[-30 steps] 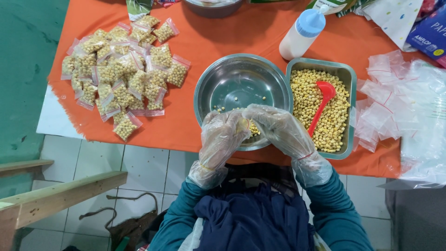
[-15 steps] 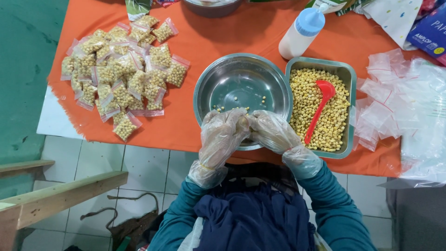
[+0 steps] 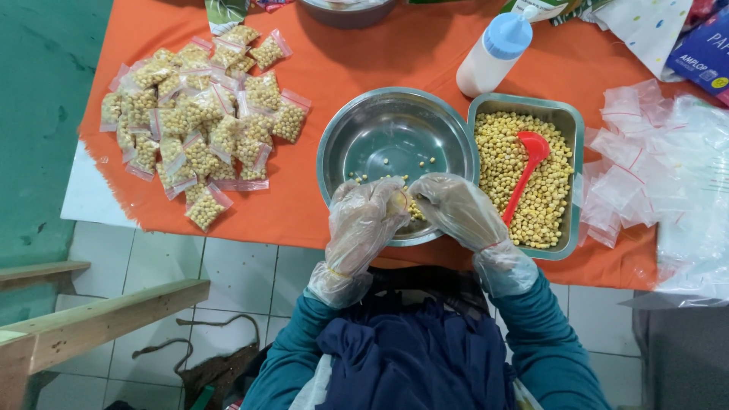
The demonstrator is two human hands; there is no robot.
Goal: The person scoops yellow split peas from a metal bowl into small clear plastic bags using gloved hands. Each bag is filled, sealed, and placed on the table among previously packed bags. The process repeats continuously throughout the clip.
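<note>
Both my hands wear clear plastic gloves and meet over the near rim of a round steel bowl (image 3: 380, 137). My left hand (image 3: 364, 220) and my right hand (image 3: 456, 209) pinch a small clear bag of yellow beans (image 3: 406, 205) between them. A few loose beans lie in the bowl. To the right, a rectangular steel tray (image 3: 566, 118) holds many yellow beans and a red scoop (image 3: 528, 163). A heap of filled, sealed bean bags (image 3: 197, 125) lies at the left on the orange tablecloth (image 3: 319, 205).
A white squeeze bottle with a blue cap (image 3: 493, 53) lies behind the tray. Empty clear zip bags (image 3: 638, 159) pile up at the right. Another bowl (image 3: 345, 11) sits at the far edge. Wooden bench parts (image 3: 91, 319) and a tiled floor lie below left.
My hands have drawn closer together over the bowl's near rim, with the small bag now gripped tightly between both; nothing else has moved.
</note>
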